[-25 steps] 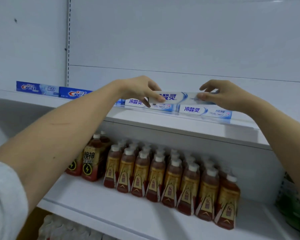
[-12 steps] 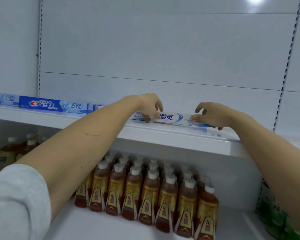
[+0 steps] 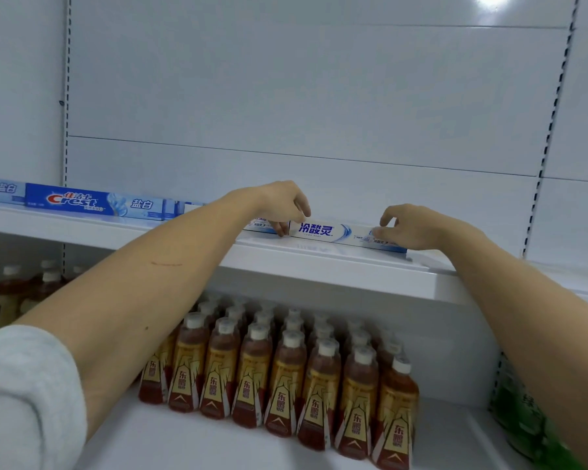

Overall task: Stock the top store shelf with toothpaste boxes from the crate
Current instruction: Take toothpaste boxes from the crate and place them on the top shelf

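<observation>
White-and-blue cardboard toothpaste box (image 3: 323,231) on white metal top shelf (image 3: 319,266), pinched at both ends by left hand (image 3: 282,206) and right hand (image 3: 418,227); a careless release could nudge it off the edge.

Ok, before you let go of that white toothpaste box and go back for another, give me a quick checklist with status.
1. White toothpaste box lying on the top shelf: ok.
2. Left hand at its left end: ok.
3. Right hand at its right end: ok.
4. In line with the Crest boxes: ok.
5. Flush against the neighbouring box: cannot tell, the left hand hides the joint.
6. Crate within reach: cannot tell, out of view.
</observation>
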Demonstrator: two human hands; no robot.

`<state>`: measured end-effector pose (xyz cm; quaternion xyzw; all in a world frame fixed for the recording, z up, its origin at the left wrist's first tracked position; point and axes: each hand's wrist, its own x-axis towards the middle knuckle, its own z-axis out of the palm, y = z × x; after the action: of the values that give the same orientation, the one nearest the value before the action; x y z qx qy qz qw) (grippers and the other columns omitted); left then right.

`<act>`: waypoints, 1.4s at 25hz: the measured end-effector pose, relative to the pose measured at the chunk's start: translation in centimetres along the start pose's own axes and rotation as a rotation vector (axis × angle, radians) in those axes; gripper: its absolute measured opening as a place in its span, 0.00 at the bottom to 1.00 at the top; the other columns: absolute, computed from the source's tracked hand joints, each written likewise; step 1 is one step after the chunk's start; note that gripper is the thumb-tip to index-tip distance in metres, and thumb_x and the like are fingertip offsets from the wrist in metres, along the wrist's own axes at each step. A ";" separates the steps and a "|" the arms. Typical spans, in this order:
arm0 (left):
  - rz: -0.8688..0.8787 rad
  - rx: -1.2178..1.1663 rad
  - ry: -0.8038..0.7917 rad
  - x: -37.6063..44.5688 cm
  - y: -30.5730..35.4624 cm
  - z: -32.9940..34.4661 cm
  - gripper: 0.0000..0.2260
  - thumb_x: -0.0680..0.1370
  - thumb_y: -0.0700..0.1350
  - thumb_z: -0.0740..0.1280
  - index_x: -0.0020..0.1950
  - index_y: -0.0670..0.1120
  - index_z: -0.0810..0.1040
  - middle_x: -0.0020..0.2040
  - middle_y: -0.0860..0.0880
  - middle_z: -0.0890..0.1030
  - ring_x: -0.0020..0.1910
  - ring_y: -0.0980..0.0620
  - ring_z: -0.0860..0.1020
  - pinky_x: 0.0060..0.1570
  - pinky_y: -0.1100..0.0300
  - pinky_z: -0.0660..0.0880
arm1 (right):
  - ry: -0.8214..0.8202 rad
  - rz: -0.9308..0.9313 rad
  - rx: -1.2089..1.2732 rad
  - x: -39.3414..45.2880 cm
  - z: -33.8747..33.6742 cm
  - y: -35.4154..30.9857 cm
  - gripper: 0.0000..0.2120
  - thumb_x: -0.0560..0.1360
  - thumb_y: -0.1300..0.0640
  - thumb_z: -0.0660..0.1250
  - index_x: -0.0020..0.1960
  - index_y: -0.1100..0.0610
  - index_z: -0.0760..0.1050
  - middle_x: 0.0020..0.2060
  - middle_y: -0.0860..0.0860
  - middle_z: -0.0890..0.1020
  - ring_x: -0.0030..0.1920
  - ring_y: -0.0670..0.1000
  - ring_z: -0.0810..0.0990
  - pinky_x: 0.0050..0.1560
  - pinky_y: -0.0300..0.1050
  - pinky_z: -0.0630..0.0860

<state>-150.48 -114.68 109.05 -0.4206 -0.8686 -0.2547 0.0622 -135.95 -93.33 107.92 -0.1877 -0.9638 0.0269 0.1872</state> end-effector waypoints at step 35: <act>-0.462 -0.651 0.925 -33.7 -21.0 -2.6 0.26 0.84 0.59 0.42 0.72 0.51 0.71 0.70 0.49 0.74 0.73 0.54 0.66 0.73 0.48 0.55 | -0.518 -0.449 1.835 -12.8 18.8 -41.6 0.24 0.83 0.41 0.47 0.63 0.49 0.77 0.63 0.47 0.78 0.65 0.47 0.74 0.67 0.51 0.68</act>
<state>-145.20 -150.38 92.22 -0.0648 -0.6978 -0.6702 0.2444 -146.54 -136.32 91.07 0.2303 -0.5932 0.7702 0.0437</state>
